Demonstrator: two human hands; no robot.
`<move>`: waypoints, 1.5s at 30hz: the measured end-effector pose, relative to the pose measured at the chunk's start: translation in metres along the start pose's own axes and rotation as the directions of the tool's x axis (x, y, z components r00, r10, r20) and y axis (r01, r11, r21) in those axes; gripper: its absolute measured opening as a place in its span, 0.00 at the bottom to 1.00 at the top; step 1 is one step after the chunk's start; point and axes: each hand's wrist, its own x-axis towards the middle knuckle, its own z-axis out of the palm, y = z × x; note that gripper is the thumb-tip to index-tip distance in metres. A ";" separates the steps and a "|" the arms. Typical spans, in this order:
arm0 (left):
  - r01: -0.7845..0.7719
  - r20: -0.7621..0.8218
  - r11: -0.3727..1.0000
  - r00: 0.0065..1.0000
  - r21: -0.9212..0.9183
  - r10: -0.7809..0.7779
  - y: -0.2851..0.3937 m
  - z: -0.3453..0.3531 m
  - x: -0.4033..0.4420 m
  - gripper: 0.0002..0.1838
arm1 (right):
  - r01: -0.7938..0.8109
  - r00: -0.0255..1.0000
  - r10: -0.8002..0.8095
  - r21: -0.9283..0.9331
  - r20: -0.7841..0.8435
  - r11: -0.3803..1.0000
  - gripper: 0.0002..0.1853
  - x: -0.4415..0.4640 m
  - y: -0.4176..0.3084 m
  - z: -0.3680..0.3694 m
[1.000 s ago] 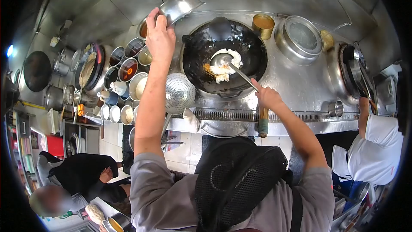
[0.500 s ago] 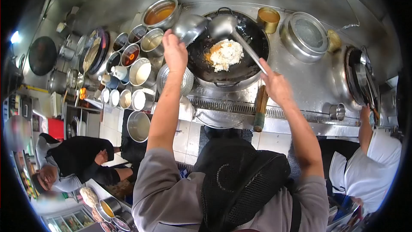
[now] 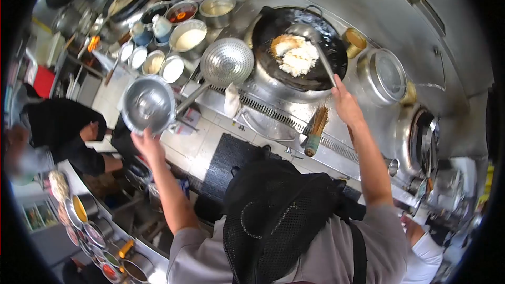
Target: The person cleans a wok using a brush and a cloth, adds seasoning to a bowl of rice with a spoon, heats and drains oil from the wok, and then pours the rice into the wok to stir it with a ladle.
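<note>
My left hand (image 3: 149, 146) grips the near rim of a metal bowl (image 3: 149, 104), held off to the left of the stove with its hollow side showing. My right hand (image 3: 347, 106) is closed around the handle of a ladle (image 3: 325, 65). The ladle's head rests in a black wok (image 3: 265, 59), at the far side of a mound of white rice (image 3: 300, 59). Some orange-brown colouring shows on the rice's upper left part. A perforated strainer (image 3: 227, 62) lies left of the wok, its handle pointing toward the bowl.
Pots of sauces and seasonings (image 3: 190, 38) crowd the counter left of the wok. A bamboo brush (image 3: 316, 130) lies at the front edge. On the right stand a gold tin (image 3: 354, 41) and a lidded steel pot (image 3: 386, 76). Other people stand at left and lower right.
The bowl has moved from over the wok's left edge down and left, in my left hand. The ladle's head sits lower against the rice. The camera view has turned.
</note>
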 end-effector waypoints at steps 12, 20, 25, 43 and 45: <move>-0.096 -0.922 0.995 0.385 -0.003 0.035 -0.002 -0.405 -0.230 0.20 | 0.127 0.973 -0.135 -0.054 -0.188 0.990 0.26 -0.043 0.006 0.015; -0.352 -0.962 0.932 -0.214 -0.086 -0.170 -0.005 -0.489 -0.275 0.25 | -0.189 0.957 0.193 -0.039 0.215 0.981 0.24 -0.029 -0.035 -0.017; 0.792 -0.843 0.486 0.067 0.370 0.533 -0.071 -0.606 -0.313 0.36 | 0.120 0.986 -0.139 -0.193 -0.091 0.974 0.25 -0.028 0.037 0.051; 0.166 -0.488 0.982 0.867 0.090 -0.102 -0.127 -0.173 -0.162 0.09 | -0.043 0.996 0.032 0.136 0.083 0.990 0.24 0.004 0.019 -0.008; 0.119 -0.173 0.970 0.982 0.211 -0.083 -0.141 -0.082 -0.139 0.10 | 0.154 0.978 -0.130 0.144 -0.164 0.977 0.25 0.004 0.023 0.007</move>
